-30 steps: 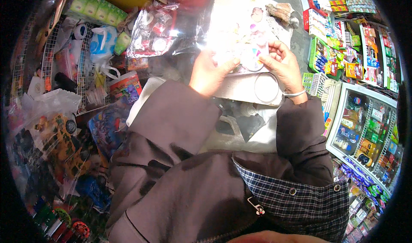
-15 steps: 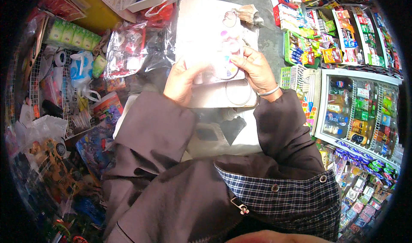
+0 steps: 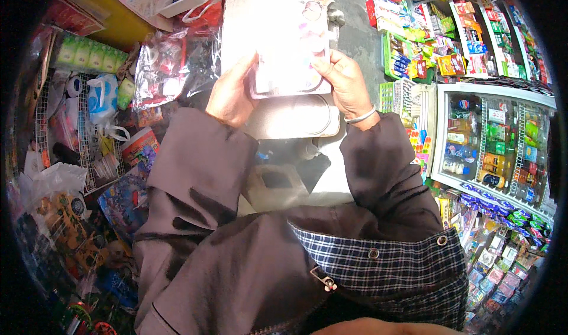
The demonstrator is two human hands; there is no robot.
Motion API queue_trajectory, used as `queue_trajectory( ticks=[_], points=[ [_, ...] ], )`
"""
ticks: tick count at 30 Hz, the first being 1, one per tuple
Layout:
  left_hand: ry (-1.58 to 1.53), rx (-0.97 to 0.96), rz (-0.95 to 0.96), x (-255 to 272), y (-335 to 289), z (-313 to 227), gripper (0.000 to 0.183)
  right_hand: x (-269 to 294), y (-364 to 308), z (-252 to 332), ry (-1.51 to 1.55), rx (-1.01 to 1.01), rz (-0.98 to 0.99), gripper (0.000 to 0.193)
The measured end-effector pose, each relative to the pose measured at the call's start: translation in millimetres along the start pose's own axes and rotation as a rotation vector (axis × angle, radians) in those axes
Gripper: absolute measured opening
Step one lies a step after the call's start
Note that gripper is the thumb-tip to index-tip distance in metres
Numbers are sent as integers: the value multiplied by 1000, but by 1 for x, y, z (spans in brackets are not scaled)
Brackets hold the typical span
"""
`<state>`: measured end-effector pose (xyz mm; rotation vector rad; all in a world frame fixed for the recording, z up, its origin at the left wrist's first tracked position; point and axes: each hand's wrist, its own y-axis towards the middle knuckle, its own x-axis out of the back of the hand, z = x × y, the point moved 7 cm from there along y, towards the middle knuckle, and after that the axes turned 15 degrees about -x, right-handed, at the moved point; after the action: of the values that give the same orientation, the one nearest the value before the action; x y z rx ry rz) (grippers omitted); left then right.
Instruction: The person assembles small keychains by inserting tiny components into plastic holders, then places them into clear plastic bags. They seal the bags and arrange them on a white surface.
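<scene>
Both hands hold a flat white piece [image 3: 290, 78] with rounded corners, dark-edged along its near side. Pastel cartoon pictures show on it, mostly washed out by bright light. My left hand [image 3: 232, 92] grips its left edge with the thumb along the side. My right hand [image 3: 348, 85] pinches its right edge, thumb on top and fingers curled beneath. A bangle [image 3: 361, 116] circles my right wrist. Below the piece lies a pale board [image 3: 284, 119] with a curved outline on its near right part; the far part is glaring white, so where piece and board separate there cannot be told.
Clear plastic packaging with red and white contents [image 3: 168, 69] lies left of the board. Wire racks with a blue-and-white pack [image 3: 103, 98] stand farther left. At right are snack packets [image 3: 452, 65], a green basket [image 3: 387, 92] and a white-framed drinks case [image 3: 494, 140].
The white piece sits straighter between my hands, and my left hand has moved outward to its left edge. The whole view has shifted slightly.
</scene>
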<state>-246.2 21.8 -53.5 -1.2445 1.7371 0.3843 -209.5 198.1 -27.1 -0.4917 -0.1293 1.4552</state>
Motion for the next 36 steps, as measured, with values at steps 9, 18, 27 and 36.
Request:
queue_trajectory(
  ticks=[9, 18, 27, 36],
  points=[
    [90, -2, 95, -7, 1, -5, 44, 15, 1, -2, 22, 32, -54, 22],
    [240, 19, 227, -1, 16, 1, 29, -2, -6, 5, -28, 51, -45, 23],
    [460, -276, 50, -11, 15, -10, 23, -5, -2, 1, -77, 44, -23, 28],
    [576, -185, 72, -8, 18, -11, 29, -5, 5, -9, -6, -20, 59, 29]
  ],
)
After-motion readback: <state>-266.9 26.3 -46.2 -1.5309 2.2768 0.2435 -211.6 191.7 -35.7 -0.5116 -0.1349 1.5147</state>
